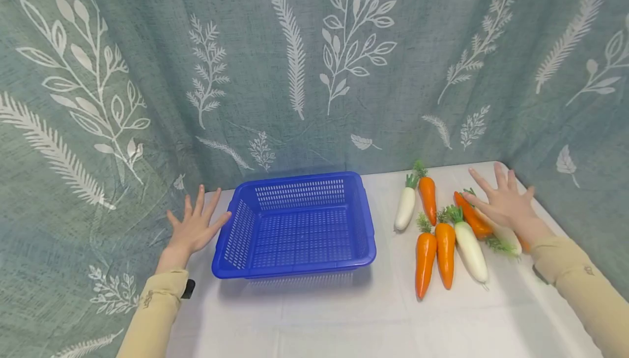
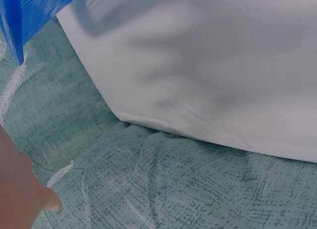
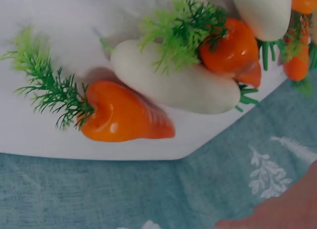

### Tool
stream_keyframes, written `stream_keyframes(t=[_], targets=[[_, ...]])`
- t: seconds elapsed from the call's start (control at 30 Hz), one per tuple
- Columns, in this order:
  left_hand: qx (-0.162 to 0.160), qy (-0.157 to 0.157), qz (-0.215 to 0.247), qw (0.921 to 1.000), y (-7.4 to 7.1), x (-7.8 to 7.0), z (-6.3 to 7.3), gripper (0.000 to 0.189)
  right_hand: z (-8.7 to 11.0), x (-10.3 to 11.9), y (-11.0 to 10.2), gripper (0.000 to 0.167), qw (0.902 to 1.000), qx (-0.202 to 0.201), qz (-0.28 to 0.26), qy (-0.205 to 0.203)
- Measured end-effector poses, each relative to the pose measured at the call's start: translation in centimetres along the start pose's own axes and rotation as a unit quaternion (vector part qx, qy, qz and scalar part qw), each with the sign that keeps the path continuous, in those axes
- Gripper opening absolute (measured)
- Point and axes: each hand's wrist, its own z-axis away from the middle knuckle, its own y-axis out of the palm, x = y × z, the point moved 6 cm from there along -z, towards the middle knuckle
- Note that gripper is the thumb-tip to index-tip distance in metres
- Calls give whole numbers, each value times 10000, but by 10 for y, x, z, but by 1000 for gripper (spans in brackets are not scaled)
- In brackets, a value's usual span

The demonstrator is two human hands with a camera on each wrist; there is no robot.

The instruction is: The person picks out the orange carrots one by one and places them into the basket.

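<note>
My left hand [image 1: 193, 228] is held with fingers spread beside a blue plastic basket [image 1: 295, 268], its thumb overlapping the basket's left rim in the head view. On the right, my right hand [image 1: 508, 205] hovers with spread fingers over toy vegetables and holds nothing. Partly covered by it are an orange carrot [image 1: 474, 219] and a white radish [image 1: 508, 238]. In the right wrist view, another carrot [image 3: 121, 115] with feathery green leaves lies by a white radish [image 3: 168, 83]. A second radish [image 1: 470, 249] and two carrots [image 1: 425, 262] lie just left of that hand.
Farther back, a third white radish [image 1: 405, 208] lies beside a carrot [image 1: 428, 200]. All of it rests on a white-covered table [image 1: 324, 320]. Green leaf-patterned curtains [image 1: 314, 74] hang behind and along both sides, close to the table edges.
</note>
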Motion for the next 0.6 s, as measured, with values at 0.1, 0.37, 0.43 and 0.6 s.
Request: stream_keyframes(t=[0.1,0.37,0.43,0.6], targets=[[79,23,54,10000,1,-2,2,78,-1,7,3,79,10000,18,8,-56],[139,158,161,9996,4,-9,4,77,-1,28,7,80,9997,66,29,-236],[170,216,204,9994,6,-10,4,77,-1,34,8,80,9996,81,61,-277],[245,318,363,9985,8,-15,5,76,1,47,12,79,9991,95,28,-410]])
